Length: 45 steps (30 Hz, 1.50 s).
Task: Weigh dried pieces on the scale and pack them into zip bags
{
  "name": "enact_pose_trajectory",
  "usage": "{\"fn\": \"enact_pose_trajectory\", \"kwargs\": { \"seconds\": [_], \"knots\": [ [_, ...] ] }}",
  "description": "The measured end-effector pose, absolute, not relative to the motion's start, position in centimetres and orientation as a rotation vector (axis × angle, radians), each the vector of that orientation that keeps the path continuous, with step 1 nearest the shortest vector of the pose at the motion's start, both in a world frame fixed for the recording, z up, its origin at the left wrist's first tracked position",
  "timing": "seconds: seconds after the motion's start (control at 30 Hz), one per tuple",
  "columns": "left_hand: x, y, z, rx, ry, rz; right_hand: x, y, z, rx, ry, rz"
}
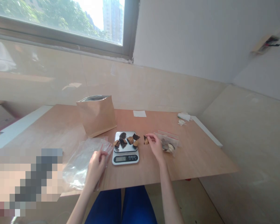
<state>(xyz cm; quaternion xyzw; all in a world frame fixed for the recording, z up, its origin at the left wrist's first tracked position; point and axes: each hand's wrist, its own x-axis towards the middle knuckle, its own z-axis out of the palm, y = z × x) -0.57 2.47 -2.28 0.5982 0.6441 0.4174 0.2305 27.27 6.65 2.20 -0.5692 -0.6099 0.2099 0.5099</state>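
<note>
My left hand (pixel 97 161) rests over a pile of clear zip bags (pixel 78 163), its fingers curled closed at a red-striped edge. Between the fingertips of my right hand (pixel 155 143) is a dried brown piece (pixel 145 141), dark on one side and tan on another, just right of the scale. On the steel plate of the white digital scale (pixel 125 158) lie several similar dried pieces (pixel 130 140); the display's reading is too small to make out. A filled zip bag (pixel 170 144) with pale and dark pieces lies beside my right hand, which partly covers it.
A brown kraft pouch (pixel 96 116) stands with its top open behind the clear bags. A white paper slip (pixel 139 114) lies near the wall, and a crumpled white bundle (pixel 184 117) at the back right. The wooden table (pixel 189 165) ends in front of my legs.
</note>
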Motion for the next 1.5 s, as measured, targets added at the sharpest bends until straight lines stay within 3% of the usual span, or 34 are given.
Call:
{"fn": "enact_pose_trajectory", "kwargs": {
  "seconds": [0.23, 0.57, 0.77, 1.03, 1.3, 1.5],
  "knots": [
    [-0.6, 2.5, -2.3, 1.677, 1.789, 1.141, 28.0, 2.5, -3.0, -1.545, -1.562, 0.263],
    [-0.6, 2.3, -2.0, 1.684, 1.802, 1.119, 27.9, 2.5, -3.1, -1.550, -1.590, 0.211],
    [-0.5, 2.4, -2.0, 1.692, 1.806, 1.119, 26.1, 2.3, -1.5, -1.491, -1.592, 0.013],
    [-0.4, 2.4, -1.8, 1.689, 1.803, 1.147, 21.8, 4.1, 0.8, -1.437, -1.909, 0.167],
    [-0.5, 2.4, -1.8, 1.682, 1.790, 1.138, 26.7, 4.4, -0.4, -1.519, -1.617, 0.207],
    [-0.5, 2.4, -1.8, 1.686, 1.799, 1.120, 28.6, 6.4, -0.3, -1.432, -1.717, 0.437]
  ]
}}
